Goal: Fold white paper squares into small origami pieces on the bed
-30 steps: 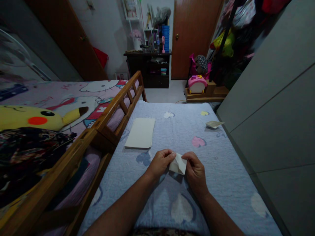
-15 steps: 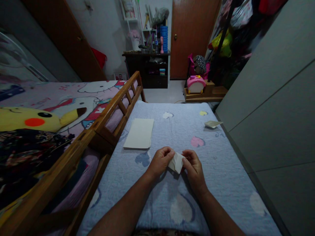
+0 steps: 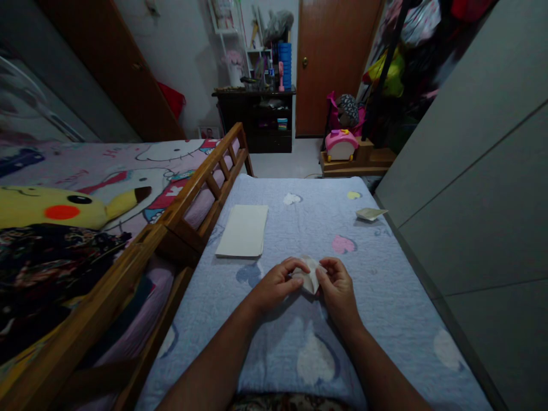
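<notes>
While the left hand (image 3: 280,283) pinches one side of a small folded paper (image 3: 311,281), the right hand (image 3: 339,292) grips the other between thumb and fingers, just over the blue bed (image 3: 299,225)! Ahead to the left lies a white paper stack (image 3: 244,231), further right a second folded piece (image 3: 369,214), and a wooden rail (image 3: 205,173) flanks the bed's left side.

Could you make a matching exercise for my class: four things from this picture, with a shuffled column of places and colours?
1. sheet stack
2. creased paper
3. small folded paper
4. plush toy

A. mostly yellow
B. blanket's right side
C. between left hand and right hand
D. blanket's left side

Pairs: 1-D, 2-C, 3-B, 4-A
</notes>
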Action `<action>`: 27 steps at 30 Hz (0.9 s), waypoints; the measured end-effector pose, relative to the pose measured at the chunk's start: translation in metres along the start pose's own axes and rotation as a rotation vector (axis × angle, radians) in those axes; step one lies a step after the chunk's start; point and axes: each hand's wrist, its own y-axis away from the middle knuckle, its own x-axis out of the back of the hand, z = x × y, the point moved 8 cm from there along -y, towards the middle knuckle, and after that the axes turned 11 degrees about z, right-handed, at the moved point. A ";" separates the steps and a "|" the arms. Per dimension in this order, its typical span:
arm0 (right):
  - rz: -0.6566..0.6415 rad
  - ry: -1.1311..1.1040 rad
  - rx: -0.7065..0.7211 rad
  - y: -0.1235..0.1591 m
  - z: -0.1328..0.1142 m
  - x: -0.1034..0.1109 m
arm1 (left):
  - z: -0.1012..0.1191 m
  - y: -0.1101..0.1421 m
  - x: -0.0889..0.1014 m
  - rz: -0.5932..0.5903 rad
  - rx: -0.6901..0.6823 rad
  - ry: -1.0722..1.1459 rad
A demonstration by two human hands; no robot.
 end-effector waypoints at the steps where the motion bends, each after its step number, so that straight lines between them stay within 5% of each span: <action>1: -0.005 -0.012 -0.011 0.000 0.000 -0.001 | -0.001 -0.001 0.000 -0.004 0.007 -0.017; 10: -0.292 -0.049 -0.105 0.010 0.000 -0.021 | -0.006 -0.006 0.007 0.068 0.037 0.027; 27: -0.276 -0.044 -0.132 0.007 0.002 -0.019 | -0.011 -0.006 0.005 -0.059 0.030 -0.058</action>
